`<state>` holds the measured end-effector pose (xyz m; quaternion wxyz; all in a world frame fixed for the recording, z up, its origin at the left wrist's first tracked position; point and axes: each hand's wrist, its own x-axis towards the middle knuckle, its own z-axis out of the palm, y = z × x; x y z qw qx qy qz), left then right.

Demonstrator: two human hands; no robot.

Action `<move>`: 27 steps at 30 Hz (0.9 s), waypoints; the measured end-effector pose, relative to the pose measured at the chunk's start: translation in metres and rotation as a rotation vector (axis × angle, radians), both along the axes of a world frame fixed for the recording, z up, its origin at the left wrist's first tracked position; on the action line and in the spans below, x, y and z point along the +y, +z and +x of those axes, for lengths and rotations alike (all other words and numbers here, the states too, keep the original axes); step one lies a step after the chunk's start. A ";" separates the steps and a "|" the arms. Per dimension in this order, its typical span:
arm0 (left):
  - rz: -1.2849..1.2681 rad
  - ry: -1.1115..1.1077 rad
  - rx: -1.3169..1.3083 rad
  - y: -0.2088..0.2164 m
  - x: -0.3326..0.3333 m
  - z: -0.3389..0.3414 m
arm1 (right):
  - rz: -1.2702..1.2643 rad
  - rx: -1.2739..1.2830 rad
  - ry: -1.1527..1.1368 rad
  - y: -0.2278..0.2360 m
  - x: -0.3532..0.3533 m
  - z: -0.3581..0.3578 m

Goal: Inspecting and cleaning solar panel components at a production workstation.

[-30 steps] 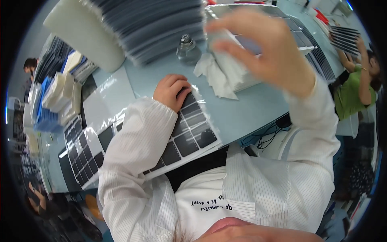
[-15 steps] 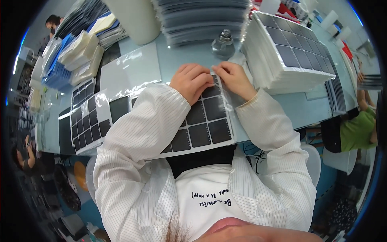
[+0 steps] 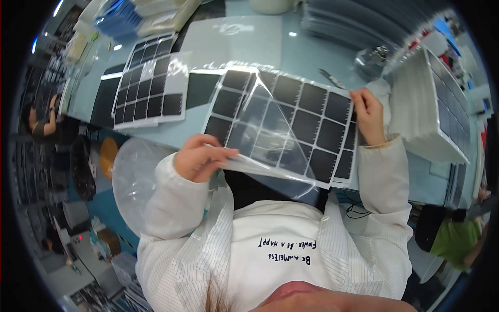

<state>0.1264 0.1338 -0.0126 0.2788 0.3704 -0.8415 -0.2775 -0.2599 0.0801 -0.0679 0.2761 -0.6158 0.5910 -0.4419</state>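
Observation:
My left hand pinches the edge of a transparent film near the front of the table. The film is lifted and folds diagonally over a white sheet of dark square pieces. At that sheet's far right corner my right hand is closed, with thumb and fingers gripping the corner. Another sheet with dark squares shows from under the right edge. Beyond the right hand's side of the sheet lie small tweezers or snips, whose exact kind I cannot make out.
A tall stack of similar sheets stands at the right, beside a glass bottle. More dark-square sheets lie at the left. A frosted plastic sheet and a grey stack are at the back.
My left hand has drawn the film from the sheet's far edge toward the near left. My right hand now grips the far right corner. My view has shifted.

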 end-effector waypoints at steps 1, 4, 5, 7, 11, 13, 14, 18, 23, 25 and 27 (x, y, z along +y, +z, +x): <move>0.011 0.070 0.071 -0.011 0.009 0.025 | -0.053 0.052 -0.032 -0.001 -0.001 0.003; 0.246 0.625 0.428 -0.032 0.041 0.102 | -0.096 0.115 -0.046 -0.001 0.000 0.004; 0.265 0.810 0.434 -0.037 0.050 0.137 | -0.092 0.121 -0.048 -0.001 0.000 0.004; 0.138 0.971 0.473 -0.064 0.071 0.238 | -0.084 0.142 -0.014 0.001 0.002 0.002; 0.329 1.483 0.875 -0.106 0.178 0.469 | -0.003 0.061 0.065 0.004 0.001 0.000; 0.294 1.659 1.026 -0.133 0.199 0.499 | 0.004 0.014 0.082 0.003 0.000 -0.001; 0.240 1.835 1.169 -0.142 0.216 0.511 | -0.018 -0.004 0.096 0.000 -0.001 -0.003; 0.021 1.494 -0.432 -0.204 0.238 0.483 | 0.038 -0.065 0.077 -0.003 -0.002 -0.005; 0.057 1.859 0.240 -0.161 0.145 0.364 | 0.041 -0.114 0.045 -0.002 0.000 -0.008; -0.022 1.820 0.197 -0.118 0.134 0.347 | 0.101 -0.133 0.045 0.000 -0.002 -0.009; -0.072 1.737 0.168 -0.074 0.100 0.308 | 0.172 -0.170 0.040 0.009 0.001 -0.014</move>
